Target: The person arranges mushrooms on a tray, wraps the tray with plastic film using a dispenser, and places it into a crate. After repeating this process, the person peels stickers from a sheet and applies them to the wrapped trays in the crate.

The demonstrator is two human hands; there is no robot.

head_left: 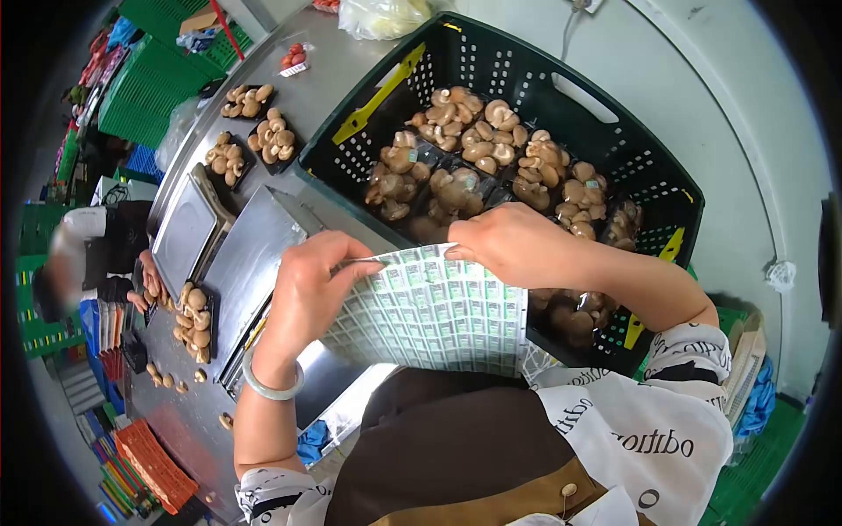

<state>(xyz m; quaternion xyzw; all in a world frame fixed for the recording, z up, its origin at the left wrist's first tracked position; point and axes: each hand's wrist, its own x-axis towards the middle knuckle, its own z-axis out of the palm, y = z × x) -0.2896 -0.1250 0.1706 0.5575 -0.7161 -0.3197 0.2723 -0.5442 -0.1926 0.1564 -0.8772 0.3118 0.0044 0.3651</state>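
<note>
A sheet of small green-and-white printed labels [430, 307] is stretched between my two hands, in front of my dark apron. My left hand [316, 276], with a pale bangle on its wrist, pinches the sheet's upper left corner. The top edge towards the right is gripped by my right hand [504, 241], thumb and fingers closed on it. Beyond the sheet stands a dark green crate [631, 127] holding several packs of brown mushrooms [495, 131]; some packs bear a small green label. My right forearm hides part of the crate.
A metal machine [250, 263] and a scale [189, 223] stand on the steel table at left. Mushroom trays [272, 140] lie behind them, another tray [193, 324] nearer. A co-worker [96, 245] handles mushrooms across the table. Orange crates [153, 465] are at lower left.
</note>
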